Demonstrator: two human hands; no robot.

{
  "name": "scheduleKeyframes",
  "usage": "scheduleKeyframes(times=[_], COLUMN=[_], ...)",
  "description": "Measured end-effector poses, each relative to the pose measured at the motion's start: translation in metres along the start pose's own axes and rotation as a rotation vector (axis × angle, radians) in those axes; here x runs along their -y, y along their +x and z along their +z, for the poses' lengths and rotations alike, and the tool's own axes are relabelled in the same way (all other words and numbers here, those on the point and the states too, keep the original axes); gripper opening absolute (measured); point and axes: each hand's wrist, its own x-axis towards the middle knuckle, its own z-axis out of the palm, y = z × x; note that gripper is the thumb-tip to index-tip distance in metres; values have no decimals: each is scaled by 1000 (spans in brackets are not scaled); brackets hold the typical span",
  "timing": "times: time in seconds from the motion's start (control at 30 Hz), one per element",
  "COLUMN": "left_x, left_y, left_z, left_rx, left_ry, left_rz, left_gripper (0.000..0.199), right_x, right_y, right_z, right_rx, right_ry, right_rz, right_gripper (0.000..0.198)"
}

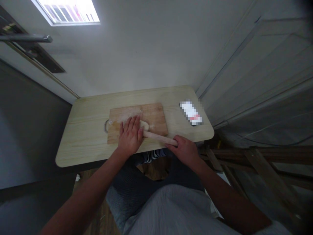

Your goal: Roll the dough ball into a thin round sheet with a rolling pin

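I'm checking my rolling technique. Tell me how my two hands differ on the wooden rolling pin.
The left hand lies flat, fingers spread, pressing on the light wooden rolling pin over the pale dough; the right hand curls around the pin's end. The left hand sits above the brown wooden cutting board; the right hand is off it, at the table's near edge. Both touch the pin.

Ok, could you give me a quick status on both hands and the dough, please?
Left hand flat on rolling pin, palm down. Right hand closed on pin's near end. Dough under pin on cutting board. Blurred packet lies apart, right.
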Motion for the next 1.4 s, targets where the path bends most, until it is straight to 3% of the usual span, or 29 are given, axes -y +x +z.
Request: scheduleKeyframes(times=[0.27, 0.53, 0.83, 1.4], left_x=[-1, -14, -12, -6], left_y=[-8, 12, 41, 86], left_z=[2, -2, -5, 2], left_rx=[-9, 6, 62, 181], left_ry=[3, -13, 69, 56], left_rz=[-43, -150, -128, -89], left_gripper=[61, 59, 55, 54], right_x=[-3, -11, -14, -16], right_y=[5, 23, 40, 70], right_z=[-2, -9, -8, -11], right_rx=[-21, -153, -197, -164], right_ry=[87, 264, 392, 279], right_rz=[14, -16, -28, 136], right_gripper=[35, 36, 38, 45])
